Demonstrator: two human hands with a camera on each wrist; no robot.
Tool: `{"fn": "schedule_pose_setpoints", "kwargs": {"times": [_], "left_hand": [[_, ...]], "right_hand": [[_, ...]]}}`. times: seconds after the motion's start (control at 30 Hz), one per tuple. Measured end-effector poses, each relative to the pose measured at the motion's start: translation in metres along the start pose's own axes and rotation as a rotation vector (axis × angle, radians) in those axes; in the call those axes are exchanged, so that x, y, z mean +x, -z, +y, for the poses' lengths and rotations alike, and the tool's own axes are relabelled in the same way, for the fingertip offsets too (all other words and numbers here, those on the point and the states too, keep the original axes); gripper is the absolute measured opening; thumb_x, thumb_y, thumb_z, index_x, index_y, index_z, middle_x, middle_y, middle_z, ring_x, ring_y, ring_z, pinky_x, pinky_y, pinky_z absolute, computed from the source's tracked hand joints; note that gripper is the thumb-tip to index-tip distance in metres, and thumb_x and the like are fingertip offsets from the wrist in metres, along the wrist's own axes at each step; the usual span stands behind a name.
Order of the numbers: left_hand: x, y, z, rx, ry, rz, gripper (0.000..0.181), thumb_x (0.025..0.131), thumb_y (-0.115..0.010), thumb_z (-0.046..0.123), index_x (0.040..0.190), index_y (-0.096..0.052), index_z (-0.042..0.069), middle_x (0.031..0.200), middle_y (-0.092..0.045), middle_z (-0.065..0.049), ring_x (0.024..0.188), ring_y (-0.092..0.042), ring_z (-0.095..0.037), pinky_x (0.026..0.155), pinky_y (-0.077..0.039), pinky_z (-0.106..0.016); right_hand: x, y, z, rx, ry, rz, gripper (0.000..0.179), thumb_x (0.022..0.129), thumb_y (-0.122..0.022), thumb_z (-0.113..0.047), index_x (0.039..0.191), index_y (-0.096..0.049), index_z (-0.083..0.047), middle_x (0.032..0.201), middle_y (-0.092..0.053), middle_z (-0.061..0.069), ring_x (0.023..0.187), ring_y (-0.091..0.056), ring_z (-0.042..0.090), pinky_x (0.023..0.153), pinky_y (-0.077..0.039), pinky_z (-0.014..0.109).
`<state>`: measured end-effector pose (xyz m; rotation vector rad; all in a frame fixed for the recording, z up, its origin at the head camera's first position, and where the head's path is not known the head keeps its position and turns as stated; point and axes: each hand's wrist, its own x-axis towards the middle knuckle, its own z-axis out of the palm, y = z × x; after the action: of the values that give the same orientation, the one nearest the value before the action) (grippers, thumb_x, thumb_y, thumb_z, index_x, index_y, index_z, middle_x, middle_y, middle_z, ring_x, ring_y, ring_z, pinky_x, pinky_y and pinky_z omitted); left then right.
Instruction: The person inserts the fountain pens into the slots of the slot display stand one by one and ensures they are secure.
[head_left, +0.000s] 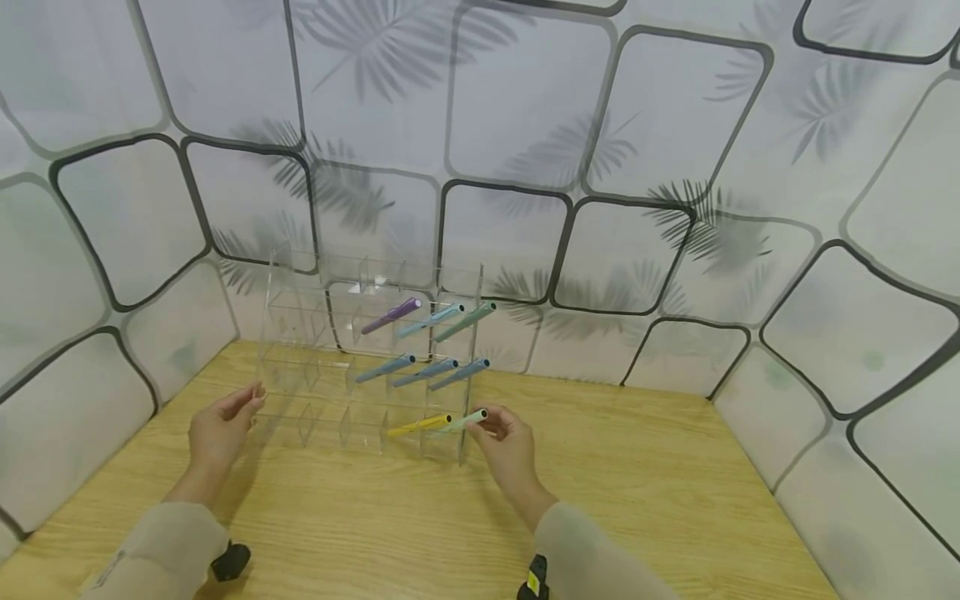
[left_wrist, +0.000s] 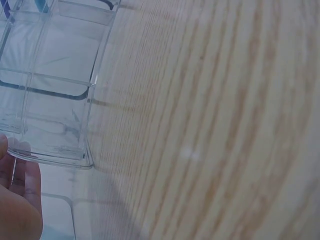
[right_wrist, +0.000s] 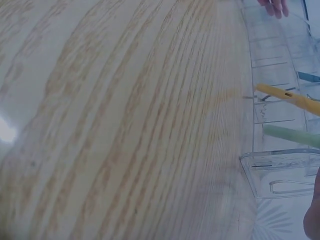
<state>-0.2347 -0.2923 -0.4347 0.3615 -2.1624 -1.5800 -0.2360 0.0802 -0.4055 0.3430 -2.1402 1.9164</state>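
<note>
A clear acrylic pen rack (head_left: 306, 364) with stepped compartments stands on the table. My left hand (head_left: 215, 437) grips its left side panel, with thumb and fingers round the edge in the left wrist view. At the opposite end, my right hand (head_left: 512, 454) holds the right side panel with curled fingers, right beside a mint green pen (head_left: 463, 422). That pen lies slanted in the bottom row next to a yellow pen (head_left: 418, 426). Three blue pens (head_left: 423, 372) fill the right of the middle row. Above them lie a purple pen (head_left: 391, 317), a light blue pen (head_left: 431, 321) and a green pen (head_left: 465, 322).
The wooden table (head_left: 390, 525) extends in front of the rack and to its right. A patterned curtain (head_left: 517, 242) with leaf prints rises behind the rack and along both sides. Black wrist devices (head_left: 231, 562) show below both sleeves.
</note>
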Motion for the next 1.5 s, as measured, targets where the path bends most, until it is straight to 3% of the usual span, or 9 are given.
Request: {"fn": "schedule_pose_setpoints", "kwargs": {"times": [0.13, 0.27, 0.43, 0.8, 1.1, 1.33, 1.5], "left_hand": [[0.000, 0.000, 0.000, 0.011, -0.001, 0.001, 0.044, 0.096, -0.060, 0.024, 0.132, -0.052, 0.000, 0.112, -0.061, 0.017, 0.079, -0.052, 0.019, 0.073, -0.051, -0.010], [0.001, 0.000, -0.001, 0.010, 0.000, 0.001, 0.045, 0.096, -0.060, 0.024, 0.133, -0.052, 0.000, 0.112, -0.062, 0.017, 0.079, -0.052, 0.019, 0.073, -0.052, -0.010], [0.001, 0.000, -0.001, 0.007, -0.006, -0.005, 0.045, 0.096, -0.060, 0.024, 0.133, -0.052, 0.000, 0.115, -0.061, 0.014, 0.080, -0.052, 0.019, 0.074, -0.051, -0.010], [0.001, 0.000, -0.003, 0.014, -0.047, 0.001, 0.044, 0.096, -0.060, 0.023, 0.132, -0.053, -0.001, 0.113, -0.061, 0.013, 0.080, -0.052, 0.020, 0.072, -0.051, -0.009], [0.001, 0.000, -0.003, 0.029, -0.057, 0.010, 0.043, 0.096, -0.060, 0.022, 0.131, -0.054, -0.001, 0.113, -0.062, 0.012, 0.080, -0.051, 0.020, 0.072, -0.051, -0.009], [-0.001, 0.001, 0.000, 0.011, -0.026, 0.010, 0.043, 0.096, -0.060, 0.022, 0.132, -0.053, -0.001, 0.112, -0.061, 0.015, 0.079, -0.052, 0.019, 0.073, -0.052, -0.010], [0.000, 0.000, 0.000, 0.004, -0.021, 0.015, 0.043, 0.096, -0.061, 0.021, 0.131, -0.053, -0.002, 0.109, -0.062, 0.019, 0.078, -0.052, 0.018, 0.072, -0.052, -0.010]], "right_hand": [[-0.001, -0.001, -0.004, -0.052, 0.044, -0.020, 0.019, 0.083, -0.069, 0.007, 0.102, -0.065, 0.008, 0.099, -0.067, 0.021, 0.091, -0.064, 0.033, 0.071, -0.055, 0.020], [0.003, -0.002, 0.013, -0.071, 0.089, -0.042, 0.021, 0.083, -0.069, 0.006, 0.104, -0.066, 0.006, 0.099, -0.068, 0.018, 0.091, -0.064, 0.032, 0.072, -0.057, 0.025], [0.007, -0.004, 0.030, -0.085, 0.090, -0.048, 0.023, 0.083, -0.071, 0.002, 0.106, -0.067, 0.002, 0.098, -0.069, 0.012, 0.092, -0.065, 0.029, 0.072, -0.057, 0.026], [0.009, -0.004, 0.032, -0.131, 0.054, -0.055, 0.026, 0.084, -0.073, -0.005, 0.108, -0.067, 0.001, 0.101, -0.068, 0.009, 0.093, -0.063, 0.027, 0.066, -0.056, 0.020], [-0.004, -0.003, -0.004, -0.107, 0.016, -0.060, 0.027, 0.084, -0.070, 0.002, 0.109, -0.062, 0.006, 0.102, -0.064, 0.017, 0.093, -0.061, 0.034, 0.064, -0.052, 0.018], [-0.005, -0.005, -0.010, -0.093, 0.005, 0.036, 0.025, 0.082, -0.074, -0.001, 0.102, -0.061, 0.006, 0.095, -0.063, 0.014, 0.088, -0.061, 0.030, 0.068, -0.053, 0.020], [-0.006, -0.007, -0.013, -0.116, 0.015, 0.057, 0.017, 0.083, -0.072, 0.000, 0.095, -0.062, 0.007, 0.092, -0.065, 0.015, 0.085, -0.062, 0.030, 0.065, -0.053, 0.018]]}}
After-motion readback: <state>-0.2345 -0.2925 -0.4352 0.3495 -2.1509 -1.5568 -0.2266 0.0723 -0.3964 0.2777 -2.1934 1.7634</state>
